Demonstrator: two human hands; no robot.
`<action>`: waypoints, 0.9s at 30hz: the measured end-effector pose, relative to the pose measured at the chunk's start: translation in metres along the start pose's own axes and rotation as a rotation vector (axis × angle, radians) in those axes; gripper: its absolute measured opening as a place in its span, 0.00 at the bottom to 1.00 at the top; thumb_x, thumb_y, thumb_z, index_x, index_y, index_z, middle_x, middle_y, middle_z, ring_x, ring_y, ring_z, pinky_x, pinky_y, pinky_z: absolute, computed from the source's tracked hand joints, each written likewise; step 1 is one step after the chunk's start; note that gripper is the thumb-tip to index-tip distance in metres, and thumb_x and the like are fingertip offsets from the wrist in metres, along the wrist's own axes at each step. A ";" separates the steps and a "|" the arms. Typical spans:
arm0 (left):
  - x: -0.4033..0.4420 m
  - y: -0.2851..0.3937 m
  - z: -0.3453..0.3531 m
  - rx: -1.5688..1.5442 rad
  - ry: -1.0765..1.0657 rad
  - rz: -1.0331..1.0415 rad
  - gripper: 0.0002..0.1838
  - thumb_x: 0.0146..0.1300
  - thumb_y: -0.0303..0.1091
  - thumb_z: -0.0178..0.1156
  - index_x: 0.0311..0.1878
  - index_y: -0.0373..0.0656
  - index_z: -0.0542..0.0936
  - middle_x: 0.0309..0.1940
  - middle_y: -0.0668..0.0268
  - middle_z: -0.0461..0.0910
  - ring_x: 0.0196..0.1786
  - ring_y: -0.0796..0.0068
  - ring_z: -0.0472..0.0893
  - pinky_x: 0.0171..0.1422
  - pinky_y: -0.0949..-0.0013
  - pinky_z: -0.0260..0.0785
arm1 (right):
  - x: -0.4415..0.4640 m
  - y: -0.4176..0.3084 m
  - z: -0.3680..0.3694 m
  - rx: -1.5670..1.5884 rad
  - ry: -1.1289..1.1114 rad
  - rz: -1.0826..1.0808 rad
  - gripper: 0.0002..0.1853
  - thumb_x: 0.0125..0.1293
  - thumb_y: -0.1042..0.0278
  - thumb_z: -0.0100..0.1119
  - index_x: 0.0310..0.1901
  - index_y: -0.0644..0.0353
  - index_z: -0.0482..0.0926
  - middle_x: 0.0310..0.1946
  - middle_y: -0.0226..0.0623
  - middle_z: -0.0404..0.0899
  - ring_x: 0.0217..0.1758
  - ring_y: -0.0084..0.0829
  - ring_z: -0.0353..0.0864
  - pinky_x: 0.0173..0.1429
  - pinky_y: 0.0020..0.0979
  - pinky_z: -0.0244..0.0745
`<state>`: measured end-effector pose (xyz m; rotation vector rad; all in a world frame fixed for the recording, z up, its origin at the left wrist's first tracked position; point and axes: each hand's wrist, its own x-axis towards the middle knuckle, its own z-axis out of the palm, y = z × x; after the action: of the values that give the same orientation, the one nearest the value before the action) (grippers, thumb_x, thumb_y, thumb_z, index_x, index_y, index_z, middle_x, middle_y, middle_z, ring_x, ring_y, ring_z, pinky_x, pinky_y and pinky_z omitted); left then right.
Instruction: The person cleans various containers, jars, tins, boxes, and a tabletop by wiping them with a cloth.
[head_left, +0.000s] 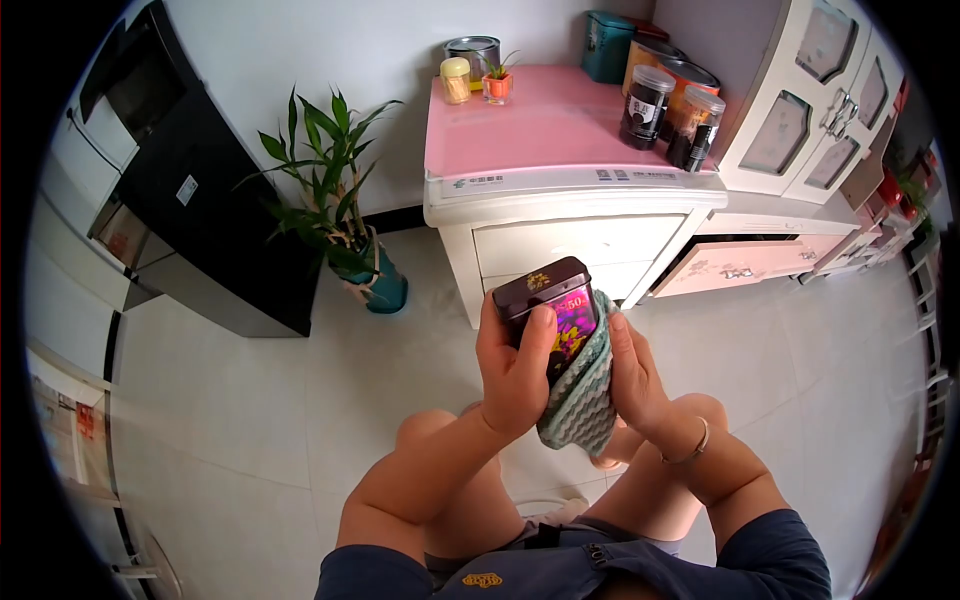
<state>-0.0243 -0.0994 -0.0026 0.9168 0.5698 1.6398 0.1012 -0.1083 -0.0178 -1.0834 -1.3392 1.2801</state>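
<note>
In front of my knees, my left hand (517, 375) grips a dark tin box (568, 318) with a purple and yellow flower print and a dark lid. The thumb presses on its front face and the fingers wrap behind it. My right hand (637, 372) has its fingers closed on a green and white patterned cloth (585, 405). That cloth lies against the right side and lower part of the tin and hangs below it. The tin's lower end is hidden by the cloth and my left hand.
Ahead stands a white cabinet (580, 245) with a pink top, bearing jars (647, 105), tins, a toothpick holder (456, 80) and a small potted plant (498, 85). A tall plant in a teal pot (380, 283) and a black appliance (200, 190) stand left. A pink drawer (735, 265) is pulled out at right.
</note>
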 end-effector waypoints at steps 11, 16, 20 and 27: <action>-0.007 -0.005 -0.007 0.318 -0.346 0.409 0.26 0.51 0.24 0.58 0.52 0.33 0.58 0.49 0.48 0.67 0.49 0.63 0.72 0.52 0.66 0.63 | 0.002 -0.012 0.003 0.206 0.066 0.055 0.26 0.67 0.48 0.37 0.44 0.68 0.72 0.34 0.33 0.76 0.37 0.19 0.72 0.43 0.19 0.68; -0.004 -0.009 -0.011 0.489 -0.421 0.522 0.27 0.53 0.26 0.59 0.51 0.31 0.57 0.48 0.44 0.68 0.48 0.61 0.74 0.53 0.67 0.64 | 0.007 -0.011 -0.004 0.022 0.227 -0.188 0.18 0.68 0.58 0.41 0.42 0.68 0.71 0.30 0.31 0.76 0.32 0.19 0.70 0.38 0.20 0.68; -0.003 -0.009 -0.009 0.524 -0.294 0.400 0.24 0.55 0.27 0.57 0.50 0.29 0.57 0.43 0.49 0.72 0.41 0.68 0.76 0.44 0.70 0.68 | 0.004 -0.010 -0.005 -0.287 0.227 -0.300 0.17 0.68 0.61 0.40 0.43 0.68 0.71 0.30 0.33 0.76 0.33 0.22 0.71 0.39 0.22 0.68; 0.000 -0.011 -0.010 0.335 -0.294 0.071 0.16 0.64 0.32 0.48 0.49 0.34 0.58 0.38 0.63 0.71 0.37 0.81 0.69 0.42 0.76 0.64 | 0.001 -0.005 -0.005 -0.163 0.155 -0.421 0.22 0.69 0.62 0.36 0.57 0.71 0.59 0.42 0.40 0.73 0.45 0.27 0.70 0.50 0.24 0.64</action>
<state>-0.0256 -0.0958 -0.0170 1.4111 0.6221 1.4580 0.1064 -0.1065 -0.0128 -0.9244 -1.4748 0.7750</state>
